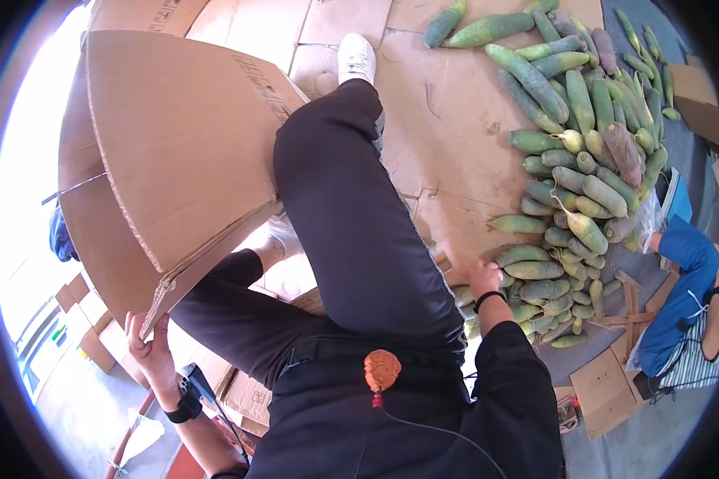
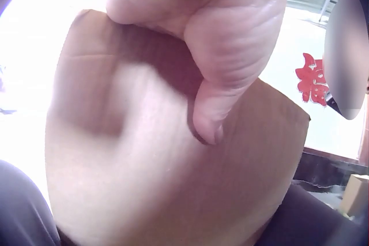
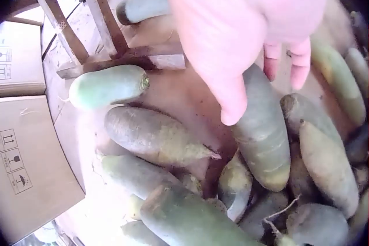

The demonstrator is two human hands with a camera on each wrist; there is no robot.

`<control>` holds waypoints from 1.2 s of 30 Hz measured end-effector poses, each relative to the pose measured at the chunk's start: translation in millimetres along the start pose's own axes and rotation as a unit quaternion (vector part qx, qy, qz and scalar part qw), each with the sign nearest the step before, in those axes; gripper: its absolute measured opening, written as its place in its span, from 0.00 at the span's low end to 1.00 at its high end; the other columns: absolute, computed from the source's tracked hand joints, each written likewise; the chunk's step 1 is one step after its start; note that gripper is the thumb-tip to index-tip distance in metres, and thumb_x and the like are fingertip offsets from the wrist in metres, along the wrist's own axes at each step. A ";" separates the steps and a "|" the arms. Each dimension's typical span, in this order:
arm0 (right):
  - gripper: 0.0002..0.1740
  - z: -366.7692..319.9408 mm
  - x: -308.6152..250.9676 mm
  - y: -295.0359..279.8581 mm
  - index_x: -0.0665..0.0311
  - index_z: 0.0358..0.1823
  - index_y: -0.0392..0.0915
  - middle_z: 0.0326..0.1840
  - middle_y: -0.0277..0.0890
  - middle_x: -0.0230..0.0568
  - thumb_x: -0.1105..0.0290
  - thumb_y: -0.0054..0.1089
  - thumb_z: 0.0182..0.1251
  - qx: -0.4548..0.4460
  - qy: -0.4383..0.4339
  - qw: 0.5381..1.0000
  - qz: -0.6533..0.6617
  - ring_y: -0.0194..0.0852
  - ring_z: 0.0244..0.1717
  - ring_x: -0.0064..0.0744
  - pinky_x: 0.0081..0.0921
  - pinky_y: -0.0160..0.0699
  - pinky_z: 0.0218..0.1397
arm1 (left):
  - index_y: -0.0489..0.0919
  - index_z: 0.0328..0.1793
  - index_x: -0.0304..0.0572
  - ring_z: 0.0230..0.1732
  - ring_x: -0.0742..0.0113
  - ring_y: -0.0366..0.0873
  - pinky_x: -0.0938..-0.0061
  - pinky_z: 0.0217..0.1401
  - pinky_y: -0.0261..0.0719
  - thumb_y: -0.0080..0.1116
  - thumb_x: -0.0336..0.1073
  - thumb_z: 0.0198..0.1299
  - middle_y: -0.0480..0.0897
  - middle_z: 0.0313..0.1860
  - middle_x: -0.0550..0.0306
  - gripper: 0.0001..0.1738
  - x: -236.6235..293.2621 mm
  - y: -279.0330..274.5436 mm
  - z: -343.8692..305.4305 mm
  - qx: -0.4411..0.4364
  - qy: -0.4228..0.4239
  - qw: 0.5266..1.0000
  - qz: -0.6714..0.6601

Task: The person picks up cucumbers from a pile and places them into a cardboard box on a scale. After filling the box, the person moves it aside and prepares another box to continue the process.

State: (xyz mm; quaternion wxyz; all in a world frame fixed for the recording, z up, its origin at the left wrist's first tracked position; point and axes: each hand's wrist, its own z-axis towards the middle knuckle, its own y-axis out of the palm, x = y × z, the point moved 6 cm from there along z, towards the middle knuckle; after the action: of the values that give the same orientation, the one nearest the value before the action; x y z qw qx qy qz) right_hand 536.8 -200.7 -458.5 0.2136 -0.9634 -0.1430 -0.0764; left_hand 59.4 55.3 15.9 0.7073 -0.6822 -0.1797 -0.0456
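Observation:
A large open cardboard box (image 1: 192, 144) leans against the person's leg. At the lower edge of its flap, the left hand (image 1: 153, 351) grips the cardboard, the thumb lying along the flap (image 2: 155, 171) in the left wrist view. The right hand (image 1: 486, 279) is at the near left side of a big pile of green radishes (image 1: 583, 188). Seen from the right wrist, its thumb and fingers straddle one dark green radish (image 3: 262, 136), pinching it near its upper end. Other radishes (image 3: 155, 136) lie close around it.
Cardboard sheets (image 1: 447, 152) cover the floor under the pile. A wooden frame (image 3: 121, 58) and printed cartons (image 3: 34, 159) lie beyond the radishes. Another person in blue trousers (image 1: 687, 255) sits at the right. The wearer's white shoe (image 1: 355, 57) is ahead.

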 end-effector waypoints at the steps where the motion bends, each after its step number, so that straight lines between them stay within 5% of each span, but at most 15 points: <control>1: 0.14 -5.5 5.4 2.8 0.49 0.51 0.78 0.51 0.72 0.34 0.65 0.50 0.65 0.017 0.009 0.999 0.032 0.71 0.54 0.47 0.52 0.77 0.43 | 0.78 0.33 0.36 0.33 0.68 0.69 0.77 0.37 0.66 0.65 0.21 0.52 0.72 0.28 0.59 0.06 1.1 -1.2 0.9 0.008 0.016 1.000 0.003; 6: 0.11 -10.6 47.9 -11.2 0.57 0.43 0.75 0.48 0.73 0.44 0.75 0.53 0.58 0.125 -0.066 0.972 0.188 0.74 0.48 0.52 0.43 0.77 0.47 | 0.80 0.31 0.37 0.30 0.62 0.75 0.73 0.32 0.70 0.67 0.23 0.46 0.76 0.25 0.56 0.07 21.8 -6.9 5.8 0.013 0.030 0.997 0.071; 10: 0.19 -30.2 109.5 -59.8 0.59 0.40 0.66 0.41 0.72 0.51 0.81 0.58 0.44 0.198 0.056 0.866 0.455 0.71 0.45 0.60 0.44 0.72 0.47 | 0.80 0.31 0.38 0.29 0.62 0.76 0.72 0.31 0.69 0.68 0.25 0.44 0.75 0.25 0.56 0.08 17.5 -12.0 3.8 -0.001 0.007 0.998 0.062; 14: 0.22 -74.4 152.5 -176.3 0.60 0.42 0.64 0.42 0.70 0.46 0.81 0.61 0.46 0.318 0.044 0.766 0.558 0.73 0.47 0.44 0.33 0.70 0.54 | 0.79 0.29 0.40 0.30 0.58 0.76 0.69 0.30 0.71 0.70 0.28 0.43 0.75 0.25 0.56 0.09 12.6 -15.1 2.1 0.023 0.039 0.996 0.082; 18: 0.21 -138.0 191.6 -308.9 0.64 0.47 0.65 0.54 0.70 0.44 0.83 0.59 0.51 0.522 -0.082 0.608 0.592 0.66 0.57 0.36 0.31 0.62 0.64 | 0.79 0.28 0.40 0.31 0.57 0.76 0.68 0.33 0.72 0.71 0.31 0.41 0.75 0.24 0.56 0.10 10.5 -17.9 2.5 0.035 0.058 0.996 0.061; 24: 0.19 -285.5 173.0 -501.9 0.62 0.50 0.65 0.65 0.66 0.55 0.80 0.59 0.60 0.614 -0.302 0.437 0.584 0.63 0.65 0.39 0.35 0.56 0.71 | 0.79 0.27 0.42 0.33 0.57 0.77 0.66 0.34 0.73 0.70 0.35 0.42 0.76 0.25 0.57 0.10 5.3 -19.5 1.4 0.047 0.070 0.993 0.081; 26: 0.21 -323.1 137.3 -548.9 0.61 0.50 0.65 0.60 0.69 0.51 0.82 0.60 0.58 0.604 -0.384 0.404 0.570 0.69 0.59 0.36 0.31 0.66 0.65 | 0.79 0.26 0.43 0.33 0.57 0.77 0.66 0.35 0.73 0.70 0.36 0.42 0.76 0.26 0.57 0.10 4.6 -19.8 0.1 0.049 0.072 0.992 0.086; 28: 0.22 -339.6 95.9 -582.2 0.60 0.51 0.65 0.59 0.70 0.49 0.82 0.60 0.57 0.548 -0.490 0.385 0.558 0.71 0.57 0.37 0.30 0.72 0.58 | 0.79 0.27 0.43 0.34 0.58 0.78 0.66 0.35 0.73 0.70 0.35 0.42 0.76 0.26 0.58 0.10 2.9 -19.7 0.3 0.051 0.068 0.992 0.092; 30: 0.21 -342.8 53.5 -606.9 0.61 0.51 0.65 0.62 0.68 0.53 0.83 0.59 0.57 0.485 -0.567 0.427 0.510 0.70 0.60 0.37 0.33 0.70 0.62 | 0.79 0.26 0.43 0.34 0.58 0.78 0.66 0.35 0.73 0.70 0.35 0.42 0.76 0.26 0.58 0.09 5.5 -21.3 0.5 0.049 0.068 0.992 0.091; 32: 0.20 -342.6 9.0 -625.7 0.61 0.48 0.66 0.58 0.72 0.46 0.85 0.59 0.55 0.503 -0.574 0.479 0.433 0.72 0.55 0.33 0.32 0.74 0.56 | 0.80 0.26 0.44 0.34 0.58 0.78 0.66 0.35 0.74 0.69 0.35 0.42 0.76 0.26 0.58 0.09 6.3 -22.5 0.8 0.045 0.071 0.992 0.090; 36: 0.13 -312.7 -59.9 -637.9 0.64 0.38 0.71 0.38 0.77 0.49 0.80 0.59 0.50 0.560 -0.571 0.503 0.328 0.76 0.39 0.51 0.39 0.76 0.41 | 0.80 0.27 0.44 0.33 0.57 0.77 0.66 0.35 0.73 0.69 0.34 0.42 0.76 0.25 0.57 0.08 6.0 -21.1 -0.4 0.048 0.062 0.994 0.080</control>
State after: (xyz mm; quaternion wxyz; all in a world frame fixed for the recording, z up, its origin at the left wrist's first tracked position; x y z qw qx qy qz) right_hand 256.4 202.8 58.2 0.5901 -0.4558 0.0792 0.6617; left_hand 58.5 54.6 37.9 0.7502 -0.6557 -0.0822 -0.0226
